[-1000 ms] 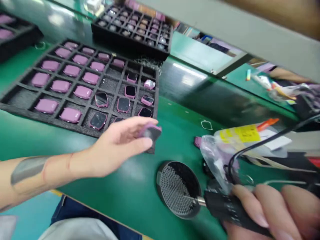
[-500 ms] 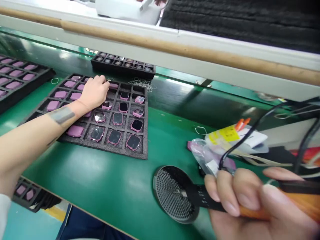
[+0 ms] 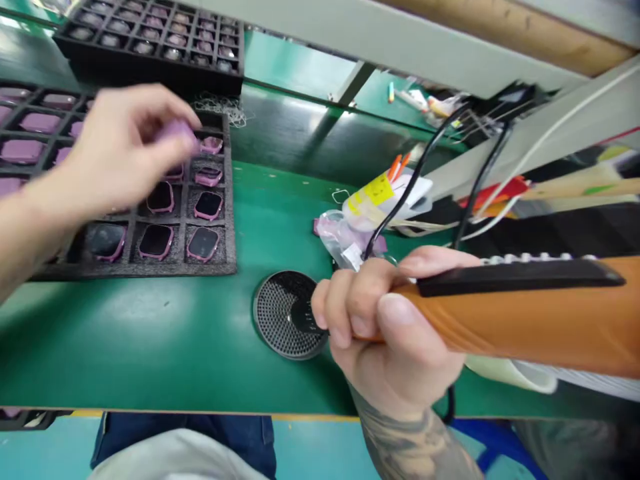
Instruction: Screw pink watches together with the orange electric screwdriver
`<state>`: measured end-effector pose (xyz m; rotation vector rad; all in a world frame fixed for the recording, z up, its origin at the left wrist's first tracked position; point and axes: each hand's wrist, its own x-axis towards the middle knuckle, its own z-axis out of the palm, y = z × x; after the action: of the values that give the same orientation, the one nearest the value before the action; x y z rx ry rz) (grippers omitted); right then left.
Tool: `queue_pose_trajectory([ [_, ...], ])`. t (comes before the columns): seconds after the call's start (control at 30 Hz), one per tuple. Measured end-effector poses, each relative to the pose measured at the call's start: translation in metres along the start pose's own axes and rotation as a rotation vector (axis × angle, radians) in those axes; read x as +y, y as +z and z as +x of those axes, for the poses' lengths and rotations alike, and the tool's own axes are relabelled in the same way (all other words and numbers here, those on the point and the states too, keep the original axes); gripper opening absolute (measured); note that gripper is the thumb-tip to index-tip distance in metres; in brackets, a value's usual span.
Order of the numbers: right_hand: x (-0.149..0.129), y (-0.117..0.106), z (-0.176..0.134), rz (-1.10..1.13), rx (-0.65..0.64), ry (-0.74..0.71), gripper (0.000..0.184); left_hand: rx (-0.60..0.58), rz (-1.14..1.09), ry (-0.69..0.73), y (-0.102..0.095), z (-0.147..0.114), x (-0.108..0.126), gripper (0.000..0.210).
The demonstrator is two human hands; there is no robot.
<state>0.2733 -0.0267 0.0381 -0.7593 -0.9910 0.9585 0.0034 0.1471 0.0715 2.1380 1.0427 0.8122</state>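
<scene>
Pink, blurred watch case (image 3: pixel 175 133) sits pinched in the left hand (image 3: pixel 117 150) above the foam tray (image 3: pixel 227 220), lifted clear of its cells. The right hand (image 3: pixel 395 333) grips the orange-handled tool (image 3: pixel 525 313), tip hidden over the round mesh disc (image 3: pixel 280 313), ready for work.

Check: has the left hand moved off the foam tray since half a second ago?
Yes. The left hand has lifted from the far rows of the foam tray toward its near right corner, now pinching a blurred pink piece above the compartments.
</scene>
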Motion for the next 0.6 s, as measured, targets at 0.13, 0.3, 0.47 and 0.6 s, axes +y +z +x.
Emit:
queue_pose_trajectory([
  [0.13, 0.008, 0.009, -0.005, -0.008, -0.048, -0.031, 0.023, -0.279, -0.278, 0.167, 0.043, -0.078, 0.026, 0.011],
  [0.3, 0.009, 0.011, -0.008, -0.024, -0.120, -0.007, 0.019, -0.340, -0.100, 0.334, 0.088, -0.132, 0.023, 0.019],
  [0.47, 0.007, 0.012, -0.012, -0.055, -0.166, -0.017, 0.024, -0.368, 0.041, 0.450, 0.079, -0.127, 0.009, 0.010],
  [0.6, 0.009, 0.011, -0.012, -0.074, -0.182, -0.011, 0.024, -0.420, 0.105, 0.629, 0.074, -0.126, 0.005, 0.021],
])
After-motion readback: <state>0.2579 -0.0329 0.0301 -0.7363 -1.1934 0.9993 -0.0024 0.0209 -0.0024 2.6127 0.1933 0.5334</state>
